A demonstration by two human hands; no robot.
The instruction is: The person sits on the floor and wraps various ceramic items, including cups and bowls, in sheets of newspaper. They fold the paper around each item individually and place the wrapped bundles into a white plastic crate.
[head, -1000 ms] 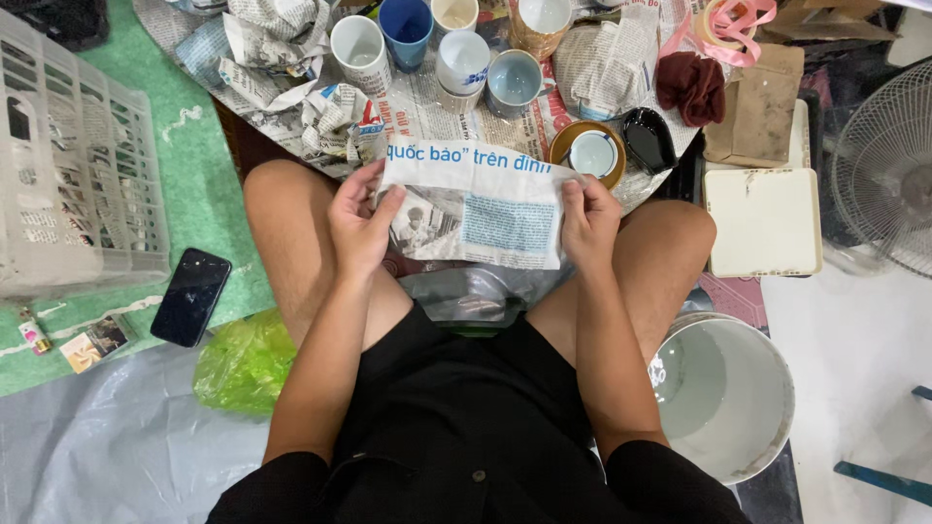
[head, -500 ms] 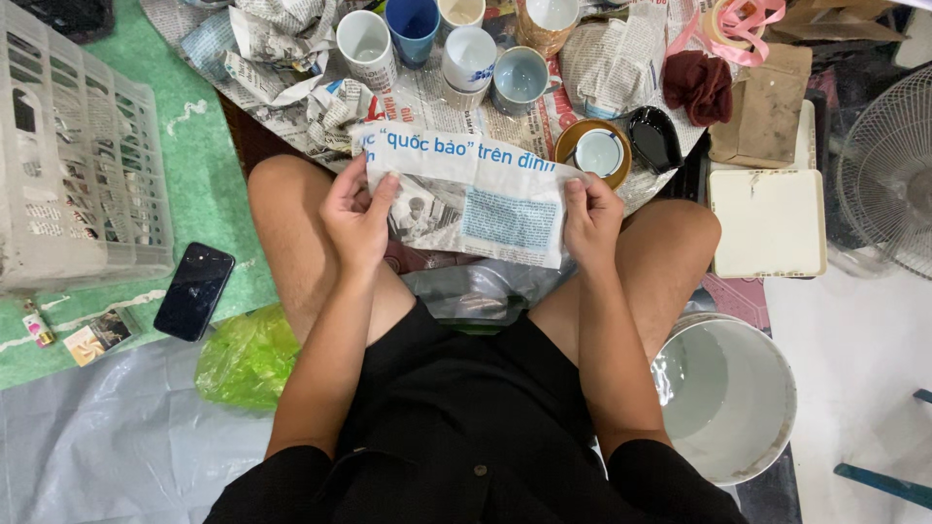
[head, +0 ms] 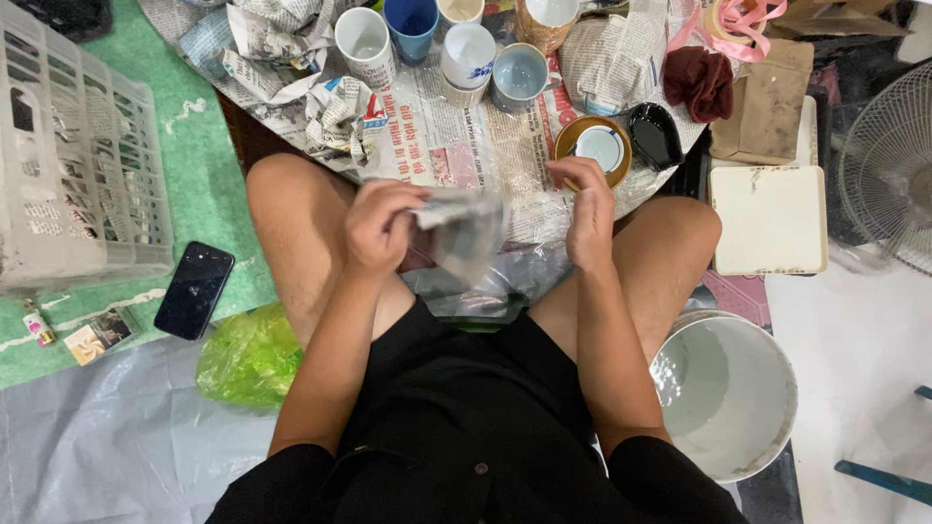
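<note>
I sit on the floor with my knees apart. My left hand [head: 383,225] grips a sheet of newspaper [head: 466,228], which is blurred and bunched in front of me. My right hand [head: 585,215] hovers just right of the sheet with its fingers apart; whether it touches the paper is unclear. Beyond my hands, several cups stand on spread newspaper [head: 437,136]: a white cup [head: 361,41], a blue cup [head: 410,21], another white cup [head: 468,56] and a pale blue cup [head: 517,76]. A small white dish on a brown saucer [head: 594,147] lies near my right hand.
A white plastic basket [head: 78,155] stands at the left, with a black phone [head: 194,289] and a green plastic bag [head: 250,354] beside my left leg. A white bucket [head: 728,388] sits by my right leg. A white board [head: 769,218] and a fan [head: 891,160] are at the right.
The flat sheet held stretched between both hands has been pulled in and bunched toward my left hand. My right hand has come off its edge.
</note>
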